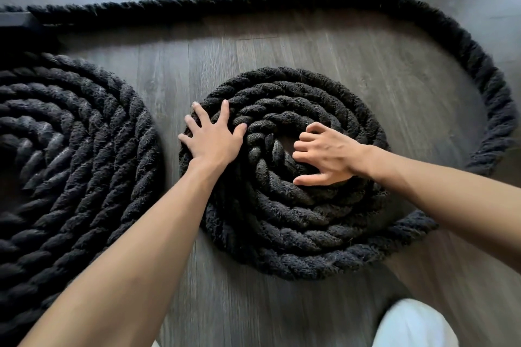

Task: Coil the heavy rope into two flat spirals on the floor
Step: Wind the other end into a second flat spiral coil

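Observation:
A thick black twisted rope lies on the grey wood floor. One large flat spiral [73, 155] fills the left side, partly cut off by the frame. A smaller flat spiral [284, 222] sits in the middle. My left hand [214, 138] rests flat with fingers spread on the smaller spiral's left edge. My right hand [327, 155] presses with curled fingers on the inner turns near its centre. A loose length of rope [439, 28] runs from the smaller spiral's right side, loops around the far right and goes along the back towards the left.
The grey plank floor [296, 45] shows between the two spirals and behind them. A dark flat object [17, 22] lies at the far left by the rope. My knee in white cloth [411, 324] is at the bottom right.

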